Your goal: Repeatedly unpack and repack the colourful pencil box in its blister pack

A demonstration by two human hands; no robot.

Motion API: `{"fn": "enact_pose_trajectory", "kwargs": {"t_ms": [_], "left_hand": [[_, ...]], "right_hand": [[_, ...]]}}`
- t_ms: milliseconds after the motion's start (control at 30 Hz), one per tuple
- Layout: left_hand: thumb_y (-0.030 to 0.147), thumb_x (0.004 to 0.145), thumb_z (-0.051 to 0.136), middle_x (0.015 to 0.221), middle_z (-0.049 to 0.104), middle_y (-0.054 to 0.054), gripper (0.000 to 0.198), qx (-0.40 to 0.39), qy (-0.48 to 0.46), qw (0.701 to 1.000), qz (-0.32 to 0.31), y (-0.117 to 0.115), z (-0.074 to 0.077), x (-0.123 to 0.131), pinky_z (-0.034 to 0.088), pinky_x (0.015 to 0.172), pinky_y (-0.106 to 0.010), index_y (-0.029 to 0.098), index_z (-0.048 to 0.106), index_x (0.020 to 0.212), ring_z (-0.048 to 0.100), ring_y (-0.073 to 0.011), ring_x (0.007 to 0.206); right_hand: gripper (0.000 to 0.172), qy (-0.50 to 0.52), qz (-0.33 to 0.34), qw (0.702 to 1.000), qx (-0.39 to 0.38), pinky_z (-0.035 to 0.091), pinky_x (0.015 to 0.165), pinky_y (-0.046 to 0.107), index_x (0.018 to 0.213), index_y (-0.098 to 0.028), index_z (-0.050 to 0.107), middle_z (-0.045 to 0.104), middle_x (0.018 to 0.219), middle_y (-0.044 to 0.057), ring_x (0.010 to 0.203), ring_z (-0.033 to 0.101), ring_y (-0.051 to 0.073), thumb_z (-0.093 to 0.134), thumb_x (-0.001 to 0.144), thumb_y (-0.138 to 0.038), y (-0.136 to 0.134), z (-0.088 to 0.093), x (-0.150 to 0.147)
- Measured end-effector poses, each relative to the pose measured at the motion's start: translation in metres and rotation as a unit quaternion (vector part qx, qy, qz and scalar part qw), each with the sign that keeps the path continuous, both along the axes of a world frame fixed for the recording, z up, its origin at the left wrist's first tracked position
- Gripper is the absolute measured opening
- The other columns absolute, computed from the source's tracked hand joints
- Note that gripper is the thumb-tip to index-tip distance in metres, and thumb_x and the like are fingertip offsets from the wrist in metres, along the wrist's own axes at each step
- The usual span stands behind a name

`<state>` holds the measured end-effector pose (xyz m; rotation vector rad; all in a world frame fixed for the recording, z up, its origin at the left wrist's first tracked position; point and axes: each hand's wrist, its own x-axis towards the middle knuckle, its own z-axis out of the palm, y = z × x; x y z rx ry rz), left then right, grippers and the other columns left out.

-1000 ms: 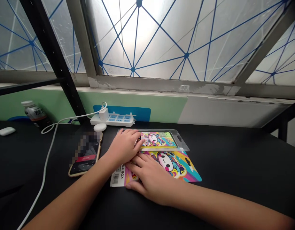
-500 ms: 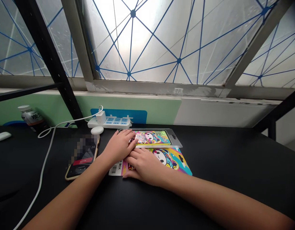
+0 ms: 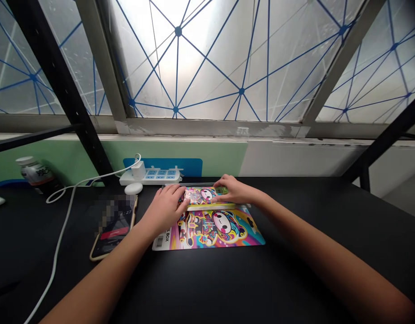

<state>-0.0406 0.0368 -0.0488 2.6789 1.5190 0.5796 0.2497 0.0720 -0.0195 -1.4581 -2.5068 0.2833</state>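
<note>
A small, flat, brightly printed box (image 3: 198,195) with a cartoon face lies between my hands. My right hand (image 3: 237,191) grips its right end, thumb at the near edge and fingers over the far side. Over the box's left end my left hand (image 3: 164,208) is closed, the thumb along the front edge. Beneath and behind the box, a thin edge of the clear plastic packaging (image 3: 194,184) shows; most of it is hidden. Nearer to me, a colourful printed backing card (image 3: 214,231) with a larger cartoon face and a barcode lies flat, partly covered by the box.
A smartphone (image 3: 114,238) lies left of my left forearm. Behind it are a white earbud case (image 3: 133,188) and a power strip (image 3: 160,176) with a plugged-in charger. A white cable (image 3: 64,227) crosses the black desk (image 3: 200,288). A bottle (image 3: 38,175) stands far left.
My right hand has moved from the backing card up to the box's right end and gripped it. More of the card shows now. The view has shifted slightly.
</note>
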Motion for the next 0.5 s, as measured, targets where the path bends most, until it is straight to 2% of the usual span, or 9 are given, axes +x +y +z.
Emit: {"fn": "enact_pose_trajectory", "kwargs": {"t_ms": [100,200,367,433,500], "left_hand": [[0.049,0.100,0.037,0.144,0.055,-0.013,0.051,-0.002,-0.024,1.000,-0.002,0.001,-0.003,0.000,0.033,0.112,-0.049,0.018,0.052,0.139,0.046,-0.0298,0.134],[0.048,0.099,0.040,0.142,0.056,-0.013,0.050,-0.002,-0.040,0.999,0.000,0.000,-0.002,0.000,0.035,0.110,-0.049,0.019,0.053,0.138,0.048,-0.0300,0.131],[0.048,0.099,0.043,0.137,0.061,-0.012,0.049,0.042,-0.081,0.996,0.010,-0.002,0.007,-0.003,0.041,0.107,-0.045,0.019,0.054,0.137,0.050,-0.0293,0.130],[0.049,0.097,0.051,0.136,0.062,-0.012,0.051,0.061,-0.089,0.994,0.017,0.000,0.010,-0.008,0.042,0.106,-0.045,0.018,0.053,0.137,0.051,-0.0297,0.128],[0.048,0.093,0.061,0.132,0.064,-0.012,0.052,0.078,-0.093,0.993,0.013,0.003,0.012,-0.015,0.043,0.105,-0.046,0.018,0.055,0.135,0.055,-0.0295,0.124]], "right_hand": [[0.061,-0.003,0.004,1.000,-0.022,0.052,0.089,0.040,0.110,-0.023,0.073,0.060,0.109,0.011,0.107,0.057,0.031,0.074,0.070,-0.068,0.008,-0.003,-0.002],[0.062,0.001,-0.008,1.000,-0.011,0.050,0.090,0.044,0.108,-0.023,0.073,0.059,0.108,0.011,0.106,0.055,0.032,0.074,0.068,-0.071,0.008,-0.005,-0.006],[0.061,0.017,-0.028,0.998,0.052,0.045,0.094,0.050,0.102,-0.021,0.066,0.058,0.115,0.013,0.112,0.050,0.034,0.079,0.064,-0.067,-0.005,-0.004,-0.009],[0.058,0.028,-0.034,0.996,0.083,0.041,0.097,0.052,0.101,-0.021,0.062,0.060,0.116,0.012,0.115,0.050,0.035,0.083,0.063,-0.060,-0.013,-0.005,-0.011],[0.055,0.037,-0.039,0.993,0.106,0.035,0.103,0.058,0.102,-0.022,0.057,0.063,0.112,0.010,0.110,0.055,0.032,0.083,0.066,-0.054,-0.023,-0.007,-0.014]]}}
